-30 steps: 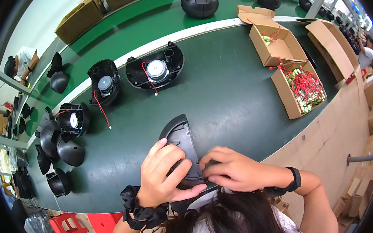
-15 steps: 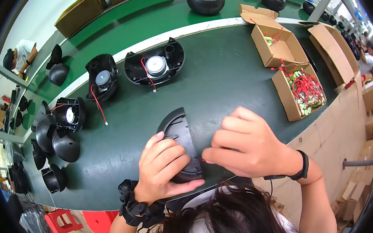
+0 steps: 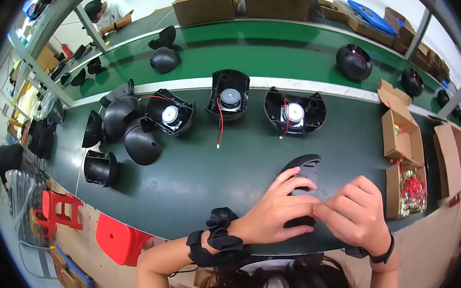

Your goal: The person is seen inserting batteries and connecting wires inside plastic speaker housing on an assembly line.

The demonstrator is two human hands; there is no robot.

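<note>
Hands: left hand (image 3: 278, 213) grasping black curved panel (image 3: 303, 170); right hand (image 3: 359, 215) pinching, contents unclear.

Black plastic panel (image 3: 303, 173) under left hand (image 3: 275, 216) and right hand (image 3: 356, 215): matt, faintly ribbed. Black cloth scrunchie (image 3: 221, 241) on left wrist, soft, crumpled. Smooth dark band (image 3: 380, 254) on right wrist. Open speaker shells (image 3: 229, 93) far across bench: black plastic, slight sheen, shiny metal-looking centres. Dome covers (image 3: 142, 145) at left: smooth, semi-gloss. Dark green bench mat (image 3: 190, 179) matt. Brown cardboard boxes (image 3: 398, 132) at right, dull.
</note>
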